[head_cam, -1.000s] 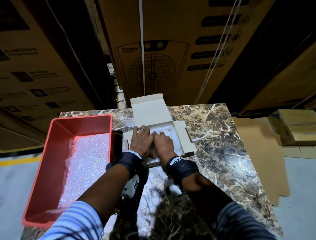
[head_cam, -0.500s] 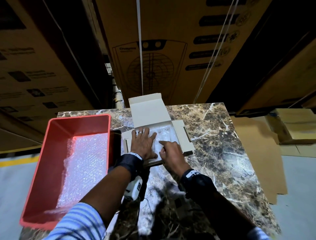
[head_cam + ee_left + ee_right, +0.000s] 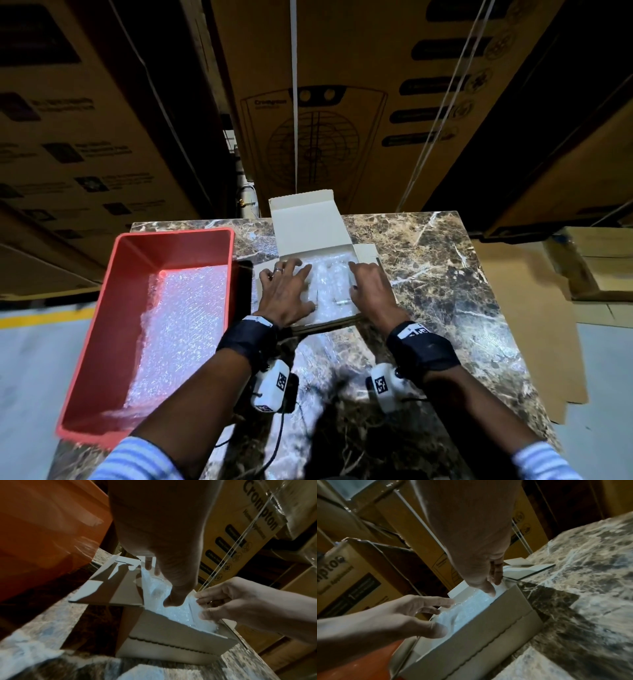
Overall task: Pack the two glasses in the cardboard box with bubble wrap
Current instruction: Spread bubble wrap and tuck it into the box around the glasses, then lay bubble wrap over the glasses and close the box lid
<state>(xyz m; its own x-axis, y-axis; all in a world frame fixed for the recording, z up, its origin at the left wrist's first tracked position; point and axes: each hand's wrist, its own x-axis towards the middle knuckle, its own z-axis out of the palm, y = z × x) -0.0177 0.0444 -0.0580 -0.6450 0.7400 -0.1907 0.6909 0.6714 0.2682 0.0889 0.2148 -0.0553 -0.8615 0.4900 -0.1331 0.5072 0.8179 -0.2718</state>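
Note:
A white cardboard box [image 3: 310, 229] lies open on the marble table, its lid flap standing up at the back. Bubble wrap [image 3: 330, 284] fills the inside, and the faint outline of a glass [image 3: 157, 582] shows under it. My left hand [image 3: 286, 291] lies flat with spread fingers over the box's left side, its thumb pressing into the bubble wrap [image 3: 173, 614]. My right hand [image 3: 368, 289] is at the box's right wall, straight fingers [image 3: 495, 574] pushing down into the wrap [image 3: 471, 608] beside the wall. The second glass is not clearly visible.
A red plastic bin [image 3: 137, 270] holding a sheet of bubble wrap [image 3: 185, 325] stands just left of the box. The table [image 3: 431, 274] ends shortly behind the box, against tall printed cartons [image 3: 342, 102]. Flattened cardboard [image 3: 527, 325] lies on the floor at right.
Both hands were pressing side by side in the middle of the box. The right hand drew back, then moved to the right wall; the left hand shifted slightly left, uncovering the wrap between them.

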